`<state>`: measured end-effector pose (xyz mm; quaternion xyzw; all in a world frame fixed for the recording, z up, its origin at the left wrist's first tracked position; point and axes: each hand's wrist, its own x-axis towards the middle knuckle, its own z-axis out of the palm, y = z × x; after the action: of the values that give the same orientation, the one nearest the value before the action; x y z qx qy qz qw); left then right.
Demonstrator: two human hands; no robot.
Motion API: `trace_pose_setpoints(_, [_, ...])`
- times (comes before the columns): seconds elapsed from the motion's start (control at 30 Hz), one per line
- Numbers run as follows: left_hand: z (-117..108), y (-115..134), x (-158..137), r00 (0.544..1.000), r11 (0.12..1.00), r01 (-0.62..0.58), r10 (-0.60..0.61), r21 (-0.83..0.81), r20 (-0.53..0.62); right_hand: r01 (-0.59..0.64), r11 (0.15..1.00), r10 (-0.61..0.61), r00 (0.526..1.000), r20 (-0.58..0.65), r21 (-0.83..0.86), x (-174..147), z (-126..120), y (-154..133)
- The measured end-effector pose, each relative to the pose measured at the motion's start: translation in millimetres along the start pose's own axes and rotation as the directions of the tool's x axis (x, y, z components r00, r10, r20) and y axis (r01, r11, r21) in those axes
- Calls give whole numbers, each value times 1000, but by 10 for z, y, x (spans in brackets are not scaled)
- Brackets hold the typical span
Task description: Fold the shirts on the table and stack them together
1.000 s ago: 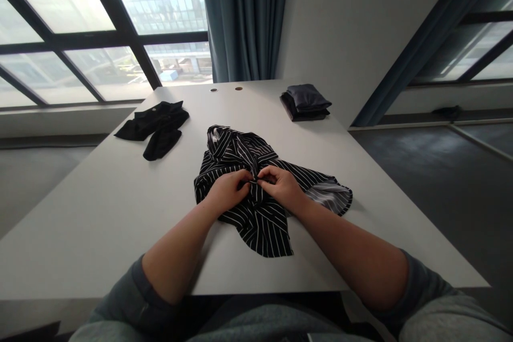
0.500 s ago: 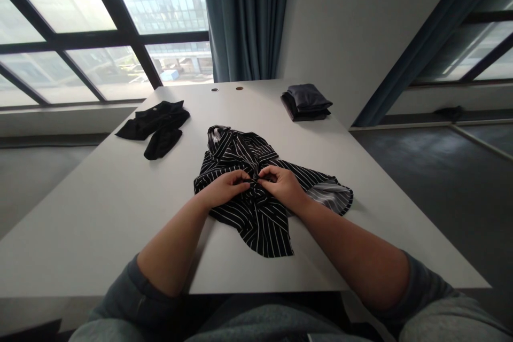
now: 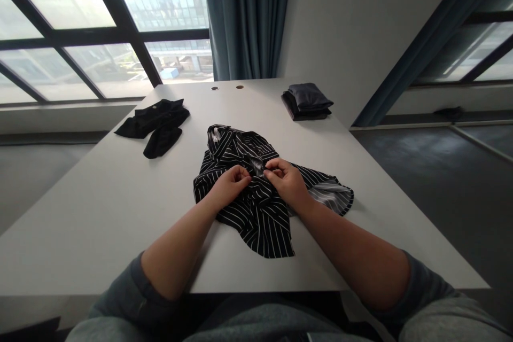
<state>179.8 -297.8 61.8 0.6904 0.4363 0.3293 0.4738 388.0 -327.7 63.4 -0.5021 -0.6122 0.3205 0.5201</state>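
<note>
A black shirt with white stripes (image 3: 272, 224) lies crumpled in the middle of the white table, its pale inside showing at the right and in a small gap between my hands. My left hand (image 3: 232, 186) pinches the shirt just left of that gap, thumb against fingers. On the gap's other side, my right hand (image 3: 285, 180) grips the shirt's front edge between thumb and fingertips. The hands are a short way apart. Whether a button sits at either fingertip is too small to tell.
At the table's far left lies a loose black garment (image 3: 158, 123). A stack of folded dark clothes (image 3: 308, 100) stands near the far right edge of the white table (image 3: 120, 224). Two round holes are set in the far end, before a blue curtain (image 3: 246, 21).
My hands have moved apart. The right one has gone slightly right and up with the shirt's edge, and a pale gap now shows in the shirt's front.
</note>
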Motion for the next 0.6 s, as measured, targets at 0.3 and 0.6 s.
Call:
trace_pose_setpoints(0.3, [121,-16,-5,1000,987,19,-22,-160,-14,176,974,-158,979,131,-143,-21,34,4])
trace_pose_setpoints(0.6, [76,12,-41,988,982,-139,146,129,-43,-40,999,38,998,57,18,26,33,95])
